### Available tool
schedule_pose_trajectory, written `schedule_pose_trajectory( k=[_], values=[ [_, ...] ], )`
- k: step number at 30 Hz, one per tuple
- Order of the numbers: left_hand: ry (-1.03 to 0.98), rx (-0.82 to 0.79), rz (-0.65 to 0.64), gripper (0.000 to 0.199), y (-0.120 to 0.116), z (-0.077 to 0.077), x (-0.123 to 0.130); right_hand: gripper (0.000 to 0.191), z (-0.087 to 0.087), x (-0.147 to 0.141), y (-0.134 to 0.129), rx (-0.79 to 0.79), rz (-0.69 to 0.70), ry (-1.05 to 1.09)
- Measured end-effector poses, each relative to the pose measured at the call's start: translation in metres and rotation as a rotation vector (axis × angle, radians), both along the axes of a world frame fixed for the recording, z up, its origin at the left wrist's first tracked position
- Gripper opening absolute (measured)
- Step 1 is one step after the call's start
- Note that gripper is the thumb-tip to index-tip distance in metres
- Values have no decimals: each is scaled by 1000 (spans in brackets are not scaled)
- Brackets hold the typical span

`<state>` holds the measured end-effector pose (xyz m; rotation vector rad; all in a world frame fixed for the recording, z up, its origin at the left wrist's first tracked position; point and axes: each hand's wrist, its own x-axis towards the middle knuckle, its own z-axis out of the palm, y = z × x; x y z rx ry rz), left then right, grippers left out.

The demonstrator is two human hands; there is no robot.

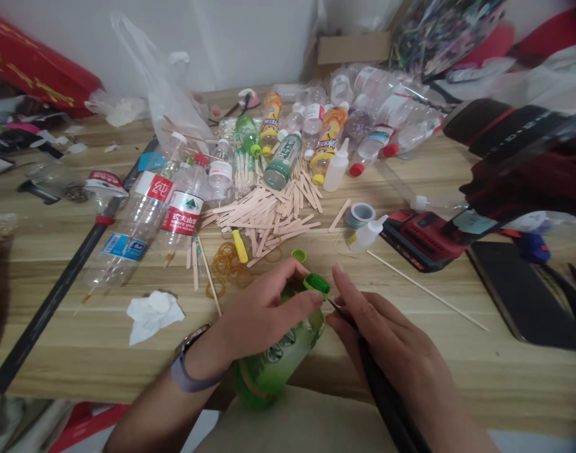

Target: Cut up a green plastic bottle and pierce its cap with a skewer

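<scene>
The translucent green plastic bottle (295, 349) slants at the bench's near edge, its base toward the body and its uncapped, ribbed green neck (317, 282) tipped away and rightward. The left hand (262, 311) is closed around its upper body, thumb and fingers just below the neck. The right hand (394, 336) lies on the neck's right side, fingers curled shut around a slim, black-handled tool (377, 374); its thin dark tip points up-left at the collar, very near, though contact is unclear. The tool thus runs crosswise to the bottle's long axis, and the right hand is nearer the neck's open side. Beyond the neck, a small, round green plastic cap (298, 255) sits on the smooth, pale-grained wooden bench (410, 314), near tan rubber bands (229, 261) and flat, matte wooden sticks (269, 211).
</scene>
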<state>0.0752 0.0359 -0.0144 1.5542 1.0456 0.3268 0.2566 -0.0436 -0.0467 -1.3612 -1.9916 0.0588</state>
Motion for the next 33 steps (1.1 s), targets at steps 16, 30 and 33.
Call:
schedule_pose_trajectory(
  k=[16, 30, 33],
  values=[
    [32, 105, -155, 22, -7, 7, 0, 43, -3, 0, -2, 66, -6, -139],
    [79, 180, -94, 26, -19, 14, 1, 34, 1, -3, -5, 93, 30, -33],
    [-43, -36, -112, 28, -7, 9, -4, 34, 0, 0, -4, 123, 73, 9]
  ],
)
